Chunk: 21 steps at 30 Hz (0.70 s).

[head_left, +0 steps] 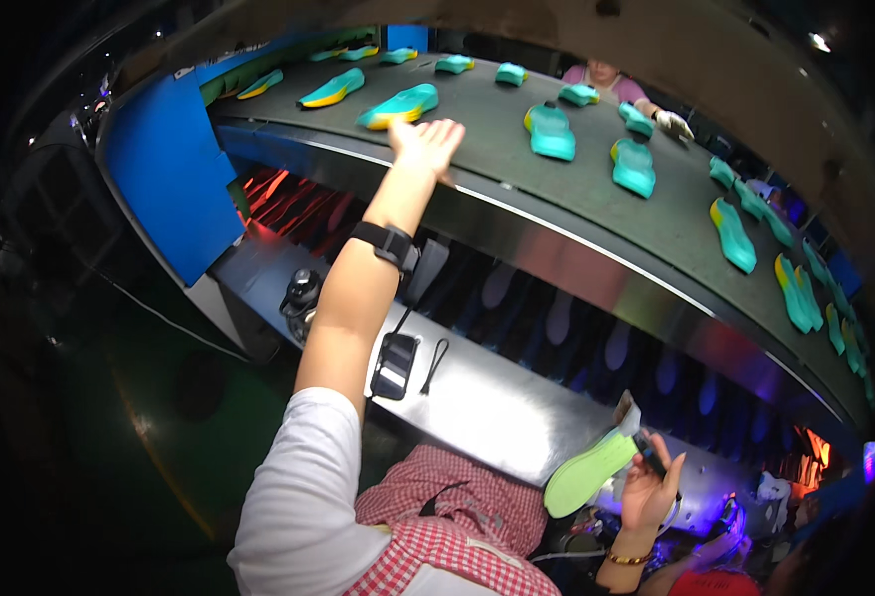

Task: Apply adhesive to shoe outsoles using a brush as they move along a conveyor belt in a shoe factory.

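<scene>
My left hand (pixel 425 147) reaches out over the near edge of the conveyor belt, fingers stretched and apart. Just beyond its fingertips a teal and yellow shoe sole (pixel 404 105) lies on the belt; whether they touch I cannot tell. Low on the right, my right hand (pixel 648 492) is closed around a dark-handled brush (pixel 650 454), with its flat tip pointing up and away. Right beside these fingers is a light green shoe sole (pixel 588 475), tilted above the metal ledge. What supports the green sole is hidden.
More teal soles (pixel 551 132) are spread along the dark conveyor belt (pixel 477 129). Below it, a metal ledge (pixel 487 417) carries a phone (pixel 395 366) and a black bottle (pixel 302 293). A blue panel (pixel 164 179) stands left. Across the belt is a person's gloved hand (pixel 674 125).
</scene>
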Each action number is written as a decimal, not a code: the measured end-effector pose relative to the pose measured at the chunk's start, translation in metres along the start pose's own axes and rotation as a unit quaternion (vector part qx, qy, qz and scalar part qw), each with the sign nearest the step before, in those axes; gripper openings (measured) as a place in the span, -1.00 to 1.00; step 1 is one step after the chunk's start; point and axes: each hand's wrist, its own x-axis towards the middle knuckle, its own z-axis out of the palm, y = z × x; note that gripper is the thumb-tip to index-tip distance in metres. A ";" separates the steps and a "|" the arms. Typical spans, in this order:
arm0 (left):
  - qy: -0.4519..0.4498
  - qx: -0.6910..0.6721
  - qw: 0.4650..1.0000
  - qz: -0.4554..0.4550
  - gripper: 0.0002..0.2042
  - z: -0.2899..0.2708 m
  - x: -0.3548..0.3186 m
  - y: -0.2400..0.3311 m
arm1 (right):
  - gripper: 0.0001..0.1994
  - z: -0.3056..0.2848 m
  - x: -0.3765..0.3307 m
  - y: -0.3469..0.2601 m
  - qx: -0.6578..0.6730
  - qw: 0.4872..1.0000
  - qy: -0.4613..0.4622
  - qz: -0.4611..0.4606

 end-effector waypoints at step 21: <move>-0.310 0.582 0.535 0.528 -0.81 -0.038 -0.055 -0.069 | -0.76 -0.024 -0.001 0.027 -0.018 1.000 0.001 -0.015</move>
